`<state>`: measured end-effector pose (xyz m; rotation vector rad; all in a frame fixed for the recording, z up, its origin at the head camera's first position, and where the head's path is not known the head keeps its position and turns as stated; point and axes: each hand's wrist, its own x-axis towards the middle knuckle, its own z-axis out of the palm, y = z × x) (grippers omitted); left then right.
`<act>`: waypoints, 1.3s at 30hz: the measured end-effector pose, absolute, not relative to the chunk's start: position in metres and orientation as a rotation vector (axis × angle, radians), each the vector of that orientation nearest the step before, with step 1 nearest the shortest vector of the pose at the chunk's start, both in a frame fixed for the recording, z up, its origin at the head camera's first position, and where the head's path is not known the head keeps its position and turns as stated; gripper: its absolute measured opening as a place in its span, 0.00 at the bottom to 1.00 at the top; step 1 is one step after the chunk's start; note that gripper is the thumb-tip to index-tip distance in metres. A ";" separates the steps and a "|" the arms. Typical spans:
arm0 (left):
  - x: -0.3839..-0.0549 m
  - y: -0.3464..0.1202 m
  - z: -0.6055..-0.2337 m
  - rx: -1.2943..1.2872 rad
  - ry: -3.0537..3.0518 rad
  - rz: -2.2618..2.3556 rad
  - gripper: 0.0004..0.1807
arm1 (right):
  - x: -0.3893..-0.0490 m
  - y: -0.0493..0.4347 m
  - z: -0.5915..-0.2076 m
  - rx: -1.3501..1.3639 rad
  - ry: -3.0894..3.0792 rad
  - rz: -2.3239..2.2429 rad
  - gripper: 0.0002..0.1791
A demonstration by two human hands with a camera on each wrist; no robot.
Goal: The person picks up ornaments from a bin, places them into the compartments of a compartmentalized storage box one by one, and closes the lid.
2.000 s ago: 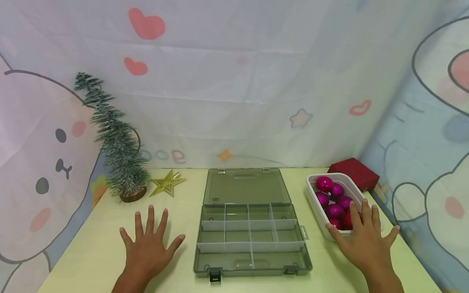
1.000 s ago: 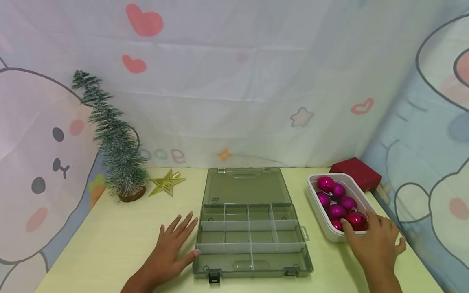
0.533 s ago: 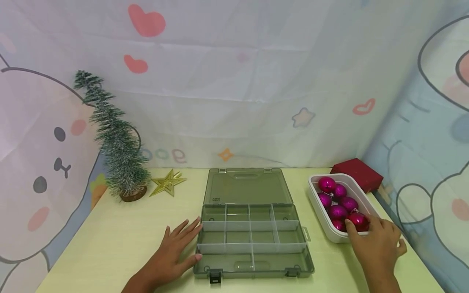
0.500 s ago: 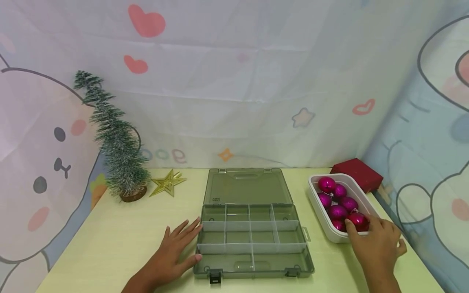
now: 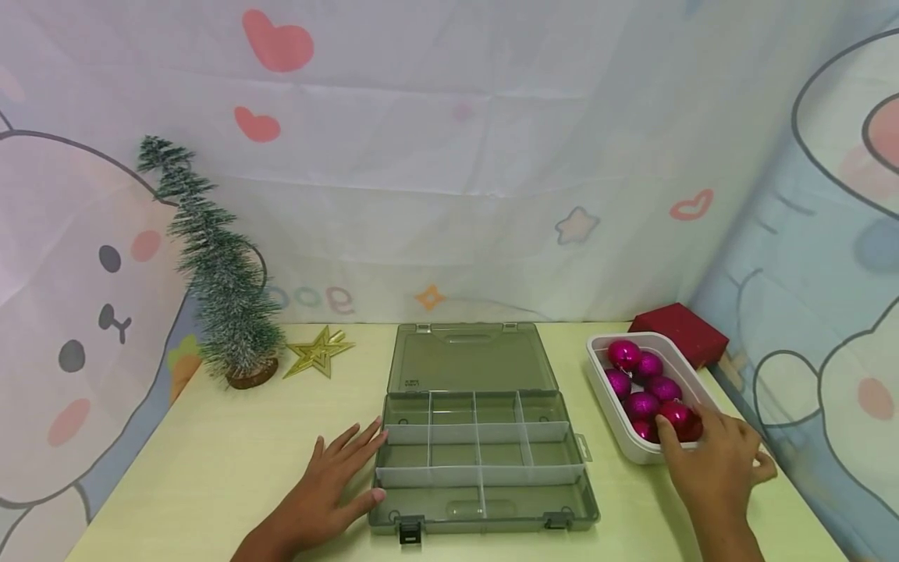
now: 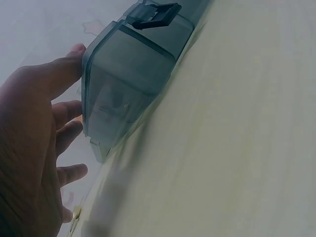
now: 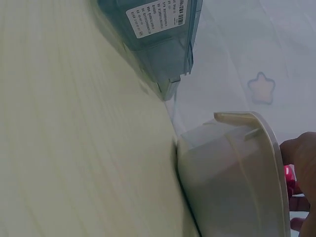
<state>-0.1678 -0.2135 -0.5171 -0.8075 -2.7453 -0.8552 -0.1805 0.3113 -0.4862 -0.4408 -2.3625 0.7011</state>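
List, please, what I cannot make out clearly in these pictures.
Head view: the right hand covers the near right corner of the white tub.
Right wrist view: the tub's wall hides most balls.
Right wrist view: the label is too small to read.
Left wrist view: the top edge cuts off the divided box.

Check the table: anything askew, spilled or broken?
The tree leans left above its base, though the lens may exaggerate it. On the front of the box, the left latch hangs lower than the right latch, an odd mismatch. I see no spill or damage; the balls are within the tub.
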 end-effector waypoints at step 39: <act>-0.167 -0.214 -0.518 -0.830 -2.733 -0.871 0.38 | -0.192 0.278 -0.480 0.332 -2.050 0.885 0.35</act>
